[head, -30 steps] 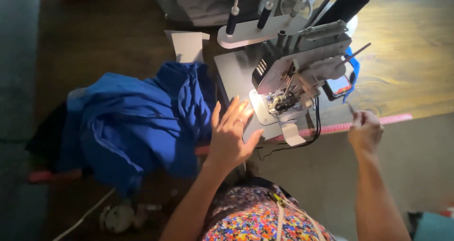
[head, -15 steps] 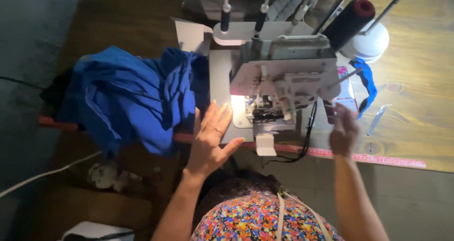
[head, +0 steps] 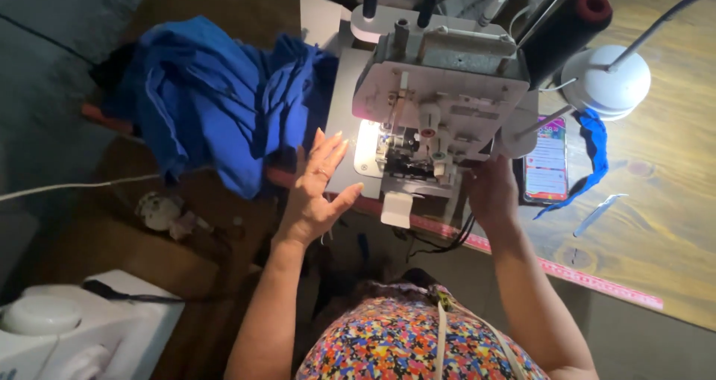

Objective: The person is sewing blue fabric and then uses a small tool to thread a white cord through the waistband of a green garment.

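Note:
A white overlock sewing machine [head: 440, 89] stands on a wooden table [head: 656, 223], its needle area lit. My left hand [head: 317, 190] lies flat with fingers spread on the machine's bed, just left of the lit plate. My right hand [head: 492, 193] reaches under the machine's right front side; its fingers are hidden, so I cannot tell what they touch. A heap of blue fabric [head: 216, 100] lies to the left of the machine, apart from my left hand.
A phone [head: 548, 160] with a lit screen lies right of the machine beside a blue fabric strip [head: 593, 152]. A dark thread cone [head: 570, 22] and a white lamp base [head: 608, 78] stand behind. A pink measuring tape [head: 597, 279] runs along the table edge. A white appliance [head: 67, 331] sits lower left.
My right hand has moved left from the table edge to the machine's right side. My left hand stays on the bed. The view has shifted closer.

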